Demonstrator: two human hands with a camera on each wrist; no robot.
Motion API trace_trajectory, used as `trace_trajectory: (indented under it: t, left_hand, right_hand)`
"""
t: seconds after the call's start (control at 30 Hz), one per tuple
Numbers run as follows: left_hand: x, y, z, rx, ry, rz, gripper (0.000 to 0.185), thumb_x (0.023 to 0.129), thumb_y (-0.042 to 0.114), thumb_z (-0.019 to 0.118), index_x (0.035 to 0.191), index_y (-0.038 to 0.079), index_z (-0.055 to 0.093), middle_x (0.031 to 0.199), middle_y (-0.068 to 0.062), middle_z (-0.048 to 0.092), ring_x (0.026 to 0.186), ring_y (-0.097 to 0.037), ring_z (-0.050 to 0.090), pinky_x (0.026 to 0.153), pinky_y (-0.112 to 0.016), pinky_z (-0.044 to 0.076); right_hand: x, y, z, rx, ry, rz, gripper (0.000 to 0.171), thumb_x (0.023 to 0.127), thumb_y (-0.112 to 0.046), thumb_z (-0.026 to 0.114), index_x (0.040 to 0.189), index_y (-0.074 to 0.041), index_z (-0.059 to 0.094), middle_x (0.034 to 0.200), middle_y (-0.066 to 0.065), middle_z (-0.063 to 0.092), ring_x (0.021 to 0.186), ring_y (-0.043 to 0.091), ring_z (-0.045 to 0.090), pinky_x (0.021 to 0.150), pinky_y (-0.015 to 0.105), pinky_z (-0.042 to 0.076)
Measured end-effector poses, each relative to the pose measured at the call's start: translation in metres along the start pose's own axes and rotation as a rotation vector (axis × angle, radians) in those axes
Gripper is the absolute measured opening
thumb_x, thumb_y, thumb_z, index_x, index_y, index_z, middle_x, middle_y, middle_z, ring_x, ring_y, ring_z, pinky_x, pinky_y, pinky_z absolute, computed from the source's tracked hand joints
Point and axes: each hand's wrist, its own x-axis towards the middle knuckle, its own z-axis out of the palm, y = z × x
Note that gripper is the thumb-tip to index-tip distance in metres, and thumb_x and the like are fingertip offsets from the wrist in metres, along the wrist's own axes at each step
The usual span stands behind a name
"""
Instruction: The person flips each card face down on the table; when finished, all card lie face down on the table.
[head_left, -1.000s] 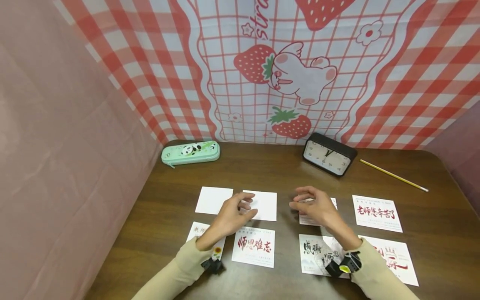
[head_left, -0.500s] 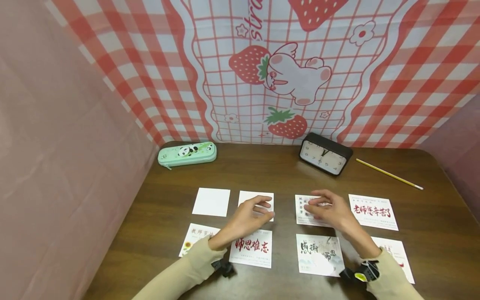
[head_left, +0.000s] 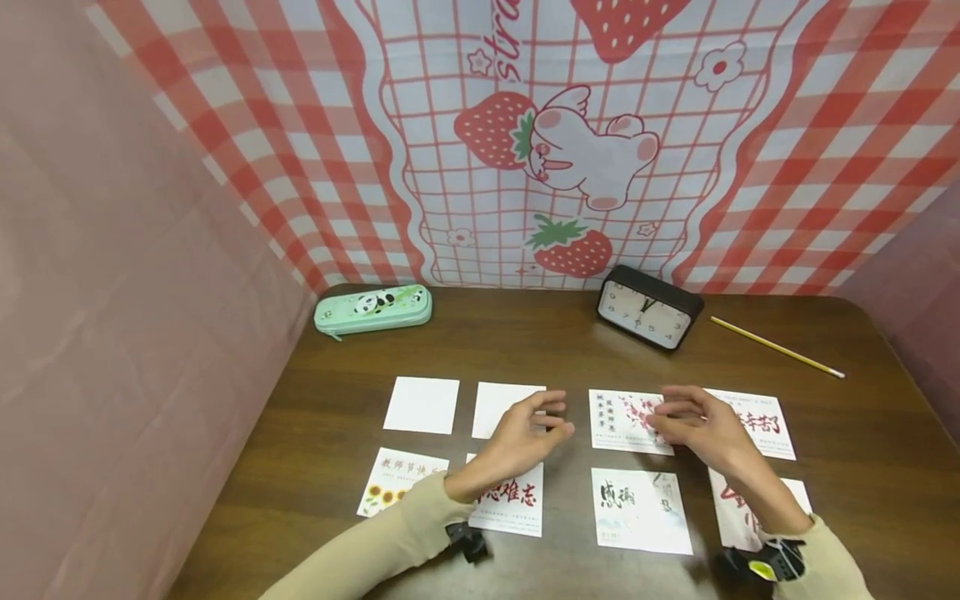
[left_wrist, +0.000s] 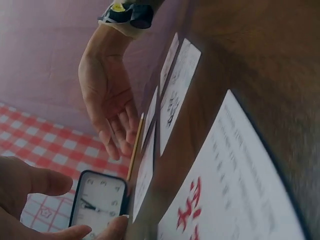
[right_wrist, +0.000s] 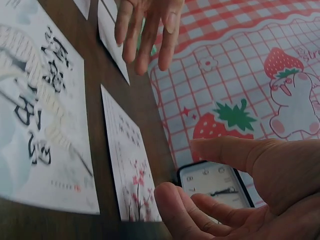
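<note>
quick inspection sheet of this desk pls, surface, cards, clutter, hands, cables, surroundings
surface: dark wood table, no spills seen.
job's things: eight cards in two rows; two blank cards back left, cherry-blossom card between the hands, printed cards in the front row.
clutter: green panda pencil case, black clock, yellow pencil, all behind the cards.
grippers: left hand and right hand above the cards, fingers loosely bent, holding nothing.
cables: nothing seen; a small camera strapped at each wrist.
surroundings: strawberry-and-rabbit checked cloth behind, pink cloth at left.
</note>
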Motion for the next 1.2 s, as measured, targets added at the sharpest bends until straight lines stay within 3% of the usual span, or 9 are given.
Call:
trace_trajectory:
  t: [0.27,0.43,0.73,1.0,1.2]
  left_hand:
    - [0.003,0.001,0.018,-0.038,0.005,-0.071,0.056,0.099,0.017,0.069,0.149,0.0,0.051,0.146,-0.025,0.059,0.131,-0.041,0.062,0.107,-0.045,0.057]
    - [0.005,0.003,0.026,-0.06,0.011,-0.103,0.06,0.098,0.017,0.069,0.152,0.0,0.048,0.148,-0.026,0.056,0.135,-0.041,0.06,0.11,-0.045,0.056]
    - [0.01,0.005,0.04,-0.058,0.031,-0.099,0.064,0.097,0.018,0.069,0.153,-0.001,0.045,0.15,-0.027,0.054,0.137,-0.041,0.057,0.113,-0.046,0.053]
    - [0.013,0.009,0.052,-0.079,0.072,-0.121,0.067,0.095,0.019,0.071,0.154,0.002,0.045,0.155,-0.022,0.051,0.142,-0.038,0.052,0.118,-0.049,0.047]
    - [0.012,0.008,0.057,-0.084,0.069,-0.123,0.067,0.095,0.019,0.071,0.154,0.003,0.044,0.152,-0.025,0.053,0.142,-0.039,0.053,0.115,-0.046,0.051]
  right_hand:
    - [-0.005,0.008,-0.005,-0.05,0.037,0.045,0.064,0.102,-0.025,0.07,0.148,0.009,0.042,0.131,0.032,0.063,0.088,-0.003,0.071,0.078,0.023,0.064]
    - [-0.008,0.01,-0.004,-0.049,0.058,0.066,0.059,0.104,-0.025,0.065,0.148,0.009,0.043,0.135,0.033,0.061,0.09,-0.009,0.066,0.08,0.02,0.063]
    - [-0.009,0.014,0.001,-0.009,0.074,0.05,0.055,0.105,-0.019,0.063,0.146,0.012,0.042,0.136,0.035,0.058,0.09,-0.016,0.06,0.08,0.017,0.062]
    - [-0.012,0.01,0.005,-0.009,0.078,0.08,0.058,0.105,-0.023,0.064,0.147,0.01,0.042,0.142,0.034,0.055,0.092,-0.018,0.058,0.082,0.016,0.061]
    - [-0.012,0.008,0.007,-0.027,0.074,0.098,0.06,0.105,-0.026,0.064,0.148,0.009,0.041,0.144,0.034,0.053,0.112,0.007,0.066,0.085,0.019,0.061]
